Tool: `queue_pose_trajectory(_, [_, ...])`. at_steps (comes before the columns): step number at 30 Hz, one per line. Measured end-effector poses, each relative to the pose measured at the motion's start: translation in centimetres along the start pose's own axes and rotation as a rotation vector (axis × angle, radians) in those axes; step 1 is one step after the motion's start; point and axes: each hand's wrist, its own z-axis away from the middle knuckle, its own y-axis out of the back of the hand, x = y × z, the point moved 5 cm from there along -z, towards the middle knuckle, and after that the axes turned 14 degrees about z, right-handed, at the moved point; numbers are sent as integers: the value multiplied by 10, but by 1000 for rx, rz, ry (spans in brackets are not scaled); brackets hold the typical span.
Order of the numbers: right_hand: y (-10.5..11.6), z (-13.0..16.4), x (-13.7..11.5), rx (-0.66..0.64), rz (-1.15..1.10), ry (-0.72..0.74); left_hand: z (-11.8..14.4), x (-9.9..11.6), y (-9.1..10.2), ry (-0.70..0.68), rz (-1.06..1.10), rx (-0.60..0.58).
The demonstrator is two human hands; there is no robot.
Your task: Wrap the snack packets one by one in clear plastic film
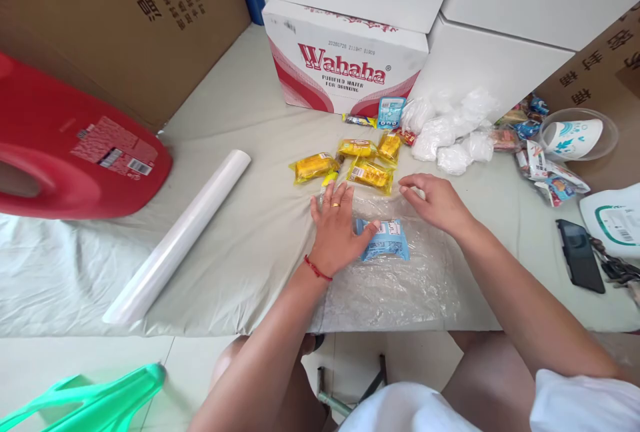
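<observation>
My left hand [334, 229] lies flat, fingers spread, on a sheet of clear plastic film [395, 282] spread over the table, its thumb touching a blue snack packet [386, 240] that lies on the film. My right hand [434, 200] rests palm down on the film's far edge, just right of the packet, holding nothing. Several yellow snack packets [370, 174] lie just beyond both hands. A roll of clear film [183, 235] lies to the left on the grey cloth.
A Wahaha water carton [345, 59] and white boxes [495, 52] stand at the back. A red jug [65, 145] lies at left. White bags [450, 132], mixed snacks [543, 172], a paper cup [575, 135] and a phone [580, 255] sit at right.
</observation>
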Motion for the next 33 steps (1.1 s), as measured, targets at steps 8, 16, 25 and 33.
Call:
queue_pose_trajectory(8, [-32, -40, -45, -163, 239, 268, 2, -1, -1, 47, 31, -9])
queue_pose_trajectory(16, [-38, -48, -50, -281, 458, 243, 6, -3, 0, 86, 39, 7])
queue_pose_trajectory(25, [-50, -56, -21, -205, 316, 91, 9, -5, -5, 134, 30, 39])
queue_pose_trajectory(33, [-43, -51, -30, -264, 72, 175, 11, -7, -7, 138, 64, 74])
